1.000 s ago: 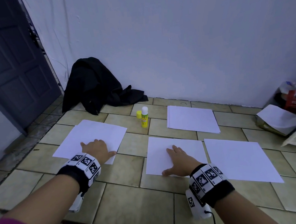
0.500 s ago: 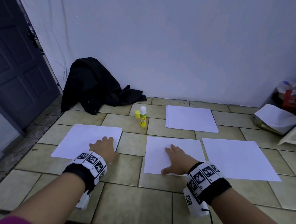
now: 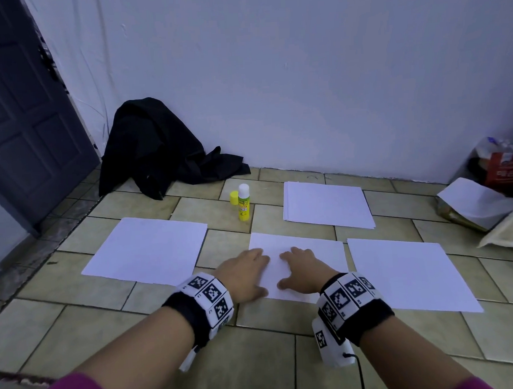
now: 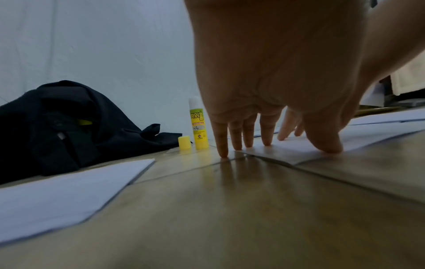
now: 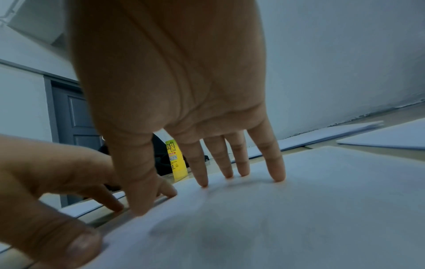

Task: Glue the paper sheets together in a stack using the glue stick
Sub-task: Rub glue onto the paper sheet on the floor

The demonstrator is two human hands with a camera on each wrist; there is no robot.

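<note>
Both hands lie flat with fingers spread wide on the middle sheet on the tiled floor, holding nothing. The left hand covers the sheet's near left edge; the left wrist view shows its little finger touching bare tile just off the paper, the other fingertips on it. The right hand sits just beside it, fingertips pressed on the paper as the right wrist view shows.

The glue stick stands upright on the floor, long axis vertical, white tip up, beyond the middle sheet and to its far left. Its yellow cap stands off, just beside it on the left. The left wrist view shows printed lettering running along the tube, too small in the head view.

Another sheet lies to the left, one more to the right, and a paper stack far right of the glue stick, all lying flat. A black cloth is heaped against the wall, with a grey door at far left
</note>
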